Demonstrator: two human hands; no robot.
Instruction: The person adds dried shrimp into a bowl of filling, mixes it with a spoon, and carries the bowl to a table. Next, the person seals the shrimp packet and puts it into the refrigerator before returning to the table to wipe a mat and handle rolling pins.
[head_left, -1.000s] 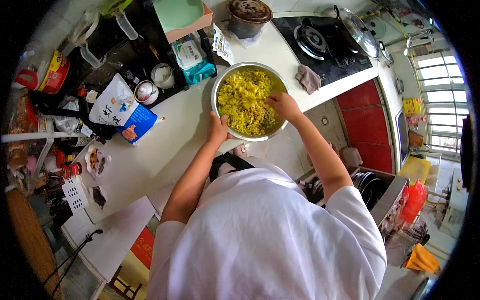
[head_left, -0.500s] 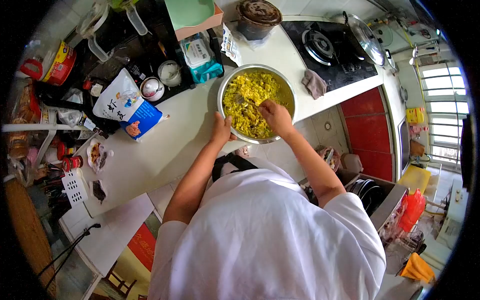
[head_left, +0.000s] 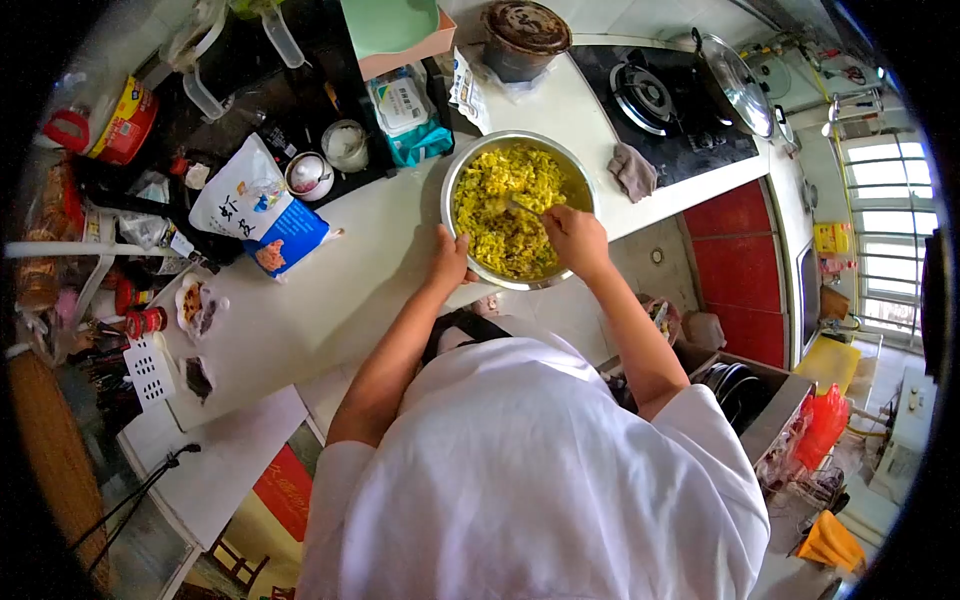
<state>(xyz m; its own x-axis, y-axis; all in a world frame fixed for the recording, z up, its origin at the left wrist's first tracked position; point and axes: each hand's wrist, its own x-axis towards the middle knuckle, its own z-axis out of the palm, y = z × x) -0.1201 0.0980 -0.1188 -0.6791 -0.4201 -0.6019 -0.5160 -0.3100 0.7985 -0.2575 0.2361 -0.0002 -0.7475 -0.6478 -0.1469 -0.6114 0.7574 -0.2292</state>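
Note:
A stainless steel mixing bowl (head_left: pixel 590 188) stands at the counter's edge, filled with a chopped yellow-green food mixture (head_left: pixel 500 185). My left hand (head_left: pixel 450 258) grips the bowl's near left rim, thumb up along the side. Over the right part of the bowl, my right hand (head_left: pixel 576 240) is closed around the handle of a thin metal utensil (head_left: pixel 522 206). The utensil's head is sunk in the mixture, so its shape is hidden.
Left on the white counter (head_left: pixel 370 270) stands a blue-and-white food pouch (head_left: pixel 262 210), with small jars (head_left: pixel 345 146) and a wipes pack (head_left: pixel 402 115) behind. A lidded pot (head_left: pixel 524 40), grey cloth (head_left: pixel 632 172) and gas stove (head_left: pixel 655 100) lie beyond the bowl.
My right hand has moved to the right with the utensil, from the bowl's middle toward its right rim. The mixture has shifted. My left hand stays on the rim.

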